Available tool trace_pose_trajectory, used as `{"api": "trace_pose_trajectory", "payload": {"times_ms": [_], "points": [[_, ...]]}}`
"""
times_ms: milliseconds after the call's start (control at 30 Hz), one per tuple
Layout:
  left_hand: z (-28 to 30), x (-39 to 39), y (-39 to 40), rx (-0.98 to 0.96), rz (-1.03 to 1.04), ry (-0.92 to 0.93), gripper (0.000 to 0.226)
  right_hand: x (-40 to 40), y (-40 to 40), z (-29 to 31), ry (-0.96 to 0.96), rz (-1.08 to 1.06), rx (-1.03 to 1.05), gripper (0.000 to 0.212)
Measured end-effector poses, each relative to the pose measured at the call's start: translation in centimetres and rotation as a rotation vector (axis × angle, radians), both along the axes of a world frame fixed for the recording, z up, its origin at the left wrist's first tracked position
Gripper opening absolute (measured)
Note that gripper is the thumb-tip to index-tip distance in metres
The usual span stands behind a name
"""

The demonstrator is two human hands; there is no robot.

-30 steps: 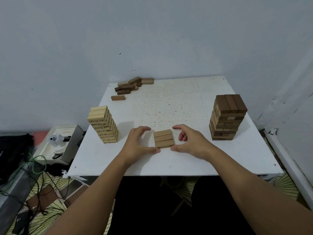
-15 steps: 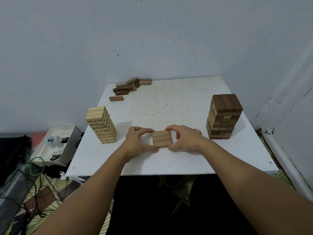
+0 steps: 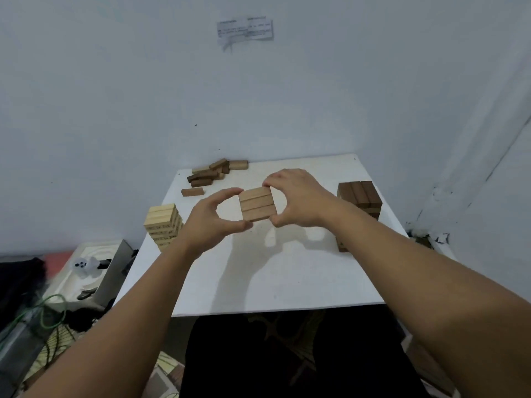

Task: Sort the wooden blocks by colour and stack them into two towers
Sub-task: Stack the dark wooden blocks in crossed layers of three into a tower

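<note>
hands pinch a row of three tan blocks (image 3: 257,204) above the counter (image 3: 287,277): left hand (image 3: 214,218) and right hand (image 3: 296,198) grip opposite ends. light, stiff and loose, the row likely holds only under inward squeeze, between pale tower (image 3: 163,225) and dark tower (image 3: 359,202).

Dim, soft light casts faint hand shadows on the table (image 3: 287,282); edges bow, slightly blurred.
</note>
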State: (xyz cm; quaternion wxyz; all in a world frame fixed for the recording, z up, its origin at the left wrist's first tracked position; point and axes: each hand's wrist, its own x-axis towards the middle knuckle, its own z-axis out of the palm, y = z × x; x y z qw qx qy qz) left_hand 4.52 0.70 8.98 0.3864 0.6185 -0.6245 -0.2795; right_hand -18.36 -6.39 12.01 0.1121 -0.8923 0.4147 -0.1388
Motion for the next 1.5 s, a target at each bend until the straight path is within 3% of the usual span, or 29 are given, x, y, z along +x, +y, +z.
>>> {"api": "trace_pose_trajectory", "payload": {"times_ms": [267, 733, 1000, 1500], "points": [[4.8, -4.6, -3.6, -0.044, -0.108, -0.047, 0.072, -6.0, -0.2, 5.1, 0.019, -0.152, -0.032, 0.071], [4.2, -15.7, -7.2, 0.095, -0.273, -0.058, 0.068, -18.1, -0.2, 4.3, -0.1, -0.32, 0.307, 0.069], [4.1, -16.9, -7.9, 0.154, -0.283, -0.057, 0.062, -19.5, -1.5, 3.3, -0.202, -0.3, 0.454, 0.069], [3.3, -16.7, -7.9, 0.208, -0.286, -0.024, 0.066, -19.4, -1.7, 2.8, -0.239, -0.274, 0.532, 0.07]]}}
